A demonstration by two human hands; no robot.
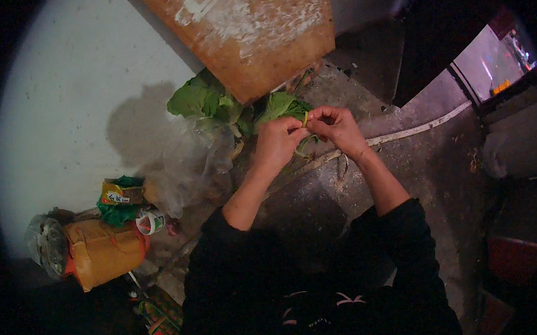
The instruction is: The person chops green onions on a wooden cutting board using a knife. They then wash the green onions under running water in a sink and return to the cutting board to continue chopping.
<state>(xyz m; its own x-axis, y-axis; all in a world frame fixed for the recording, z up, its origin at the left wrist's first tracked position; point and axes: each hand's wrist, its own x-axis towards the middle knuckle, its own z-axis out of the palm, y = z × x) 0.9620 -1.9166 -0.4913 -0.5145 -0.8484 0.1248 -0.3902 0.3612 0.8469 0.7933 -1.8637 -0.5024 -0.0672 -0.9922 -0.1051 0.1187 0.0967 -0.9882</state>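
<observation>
My left hand (276,140) and my right hand (337,126) meet in front of me, fingertips nearly touching. Between their fingertips they pinch a small thin yellow-green piece (305,119); whether it is a band or a plant piece I cannot tell. Just behind the hands are green leaves (281,105), low by the corner of a wooden board. A bigger clump of leafy greens (200,98) lies left of the board's corner, partly over clear plastic bags (196,157).
The flour-dusted wooden board (264,60) juts in from the top. At left stand a brown cardboard box (103,249), a green and yellow packet (122,194) and a white plastic cup (150,222). A pale pole or hose (411,132) crosses the floor. A dark cabinet-like panel (433,39) rises at right.
</observation>
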